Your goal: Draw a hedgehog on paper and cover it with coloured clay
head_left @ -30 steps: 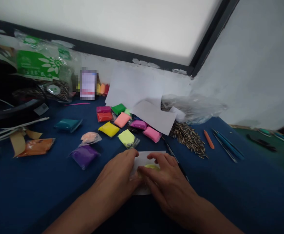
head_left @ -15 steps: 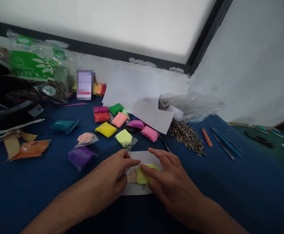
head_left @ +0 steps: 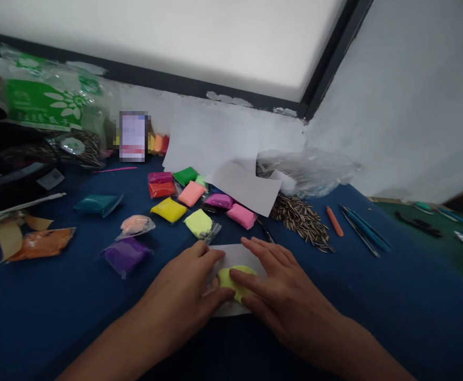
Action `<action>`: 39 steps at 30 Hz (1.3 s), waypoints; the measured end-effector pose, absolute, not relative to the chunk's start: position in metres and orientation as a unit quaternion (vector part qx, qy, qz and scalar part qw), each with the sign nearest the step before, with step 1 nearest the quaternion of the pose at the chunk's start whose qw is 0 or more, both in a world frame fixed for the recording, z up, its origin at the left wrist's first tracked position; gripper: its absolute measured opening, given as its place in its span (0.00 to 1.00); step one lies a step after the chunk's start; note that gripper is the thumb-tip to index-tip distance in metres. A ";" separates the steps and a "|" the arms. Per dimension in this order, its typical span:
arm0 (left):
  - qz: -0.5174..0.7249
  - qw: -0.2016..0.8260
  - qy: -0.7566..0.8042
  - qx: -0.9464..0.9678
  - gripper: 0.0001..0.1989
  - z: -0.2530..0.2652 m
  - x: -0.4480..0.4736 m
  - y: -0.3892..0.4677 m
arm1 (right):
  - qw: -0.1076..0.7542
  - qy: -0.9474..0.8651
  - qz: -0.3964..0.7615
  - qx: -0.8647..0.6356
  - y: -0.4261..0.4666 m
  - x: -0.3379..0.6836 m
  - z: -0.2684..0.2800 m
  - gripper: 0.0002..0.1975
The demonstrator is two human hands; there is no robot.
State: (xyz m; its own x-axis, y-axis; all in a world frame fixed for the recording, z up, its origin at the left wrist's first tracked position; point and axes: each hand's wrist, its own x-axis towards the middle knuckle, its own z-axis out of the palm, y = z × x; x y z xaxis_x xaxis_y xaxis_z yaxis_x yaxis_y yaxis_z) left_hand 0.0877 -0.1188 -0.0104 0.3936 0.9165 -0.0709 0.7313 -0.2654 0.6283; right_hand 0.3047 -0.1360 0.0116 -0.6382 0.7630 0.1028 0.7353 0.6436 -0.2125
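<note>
A flattened lump of yellow modelling clay (head_left: 237,276) lies on a small white sheet of paper (head_left: 233,253) in front of me. My left hand (head_left: 189,283) is at its left side, thumb pressed on the clay's edge and index finger held apart over the paper. From the right, my right hand (head_left: 273,283) rests its index fingertip on top of the clay, thumb at the lower edge, other fingers stretched over the paper. Beside my left thumb, a pale peach patch (head_left: 211,286) shows on the paper, partly covered. Both hands press rather than grasp.
Several clay packets lie beyond my hands, among them a yellow packet (head_left: 169,210) and a purple packet (head_left: 126,256). A sunflower seed pile (head_left: 300,221), an orange stick (head_left: 335,221) and blue tweezers (head_left: 366,227) are at right. White sheets (head_left: 211,132) lean behind.
My left thumb has moved right onto the clay, and my left index finger has drawn back from it. The right hand stays nearly in place. The view has shifted slightly.
</note>
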 end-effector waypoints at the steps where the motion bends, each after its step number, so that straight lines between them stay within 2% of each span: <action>1: 0.155 0.292 0.535 0.778 0.18 -0.010 0.090 -0.119 | 0.079 -0.903 0.082 -0.414 -0.136 0.305 0.012 0.15; 6: 0.126 0.287 0.553 0.772 0.16 -0.009 0.096 -0.120 | 0.037 -0.900 0.089 -0.425 -0.135 0.304 0.013 0.19; 13: 0.131 0.268 0.534 0.791 0.14 -0.013 0.094 -0.122 | 0.042 -0.900 0.065 -0.428 -0.135 0.303 0.006 0.18; 22: 0.131 0.248 0.535 0.797 0.16 -0.017 0.091 -0.121 | 0.114 -0.890 0.073 -0.435 -0.133 0.310 0.008 0.20; 27: 0.198 0.231 0.515 0.802 0.18 -0.020 0.089 -0.121 | 0.110 -0.882 0.059 -0.454 -0.129 0.314 0.014 0.22; 30: 0.264 0.208 0.467 0.818 0.17 -0.019 0.091 -0.124 | 0.086 -0.874 0.073 -0.472 -0.125 0.313 0.020 0.18; 33: 0.264 0.160 0.410 0.858 0.20 -0.017 0.095 -0.127 | 0.046 -0.867 0.109 -0.484 -0.121 0.312 0.026 0.13; 36: 0.184 0.098 0.347 0.914 0.23 -0.019 0.101 -0.130 | 0.032 -0.866 0.134 -0.480 -0.117 0.313 0.027 0.11; 39: 0.130 0.063 0.320 0.936 0.32 -0.028 0.106 -0.136 | 0.037 -0.873 0.148 -0.463 -0.116 0.314 0.022 0.11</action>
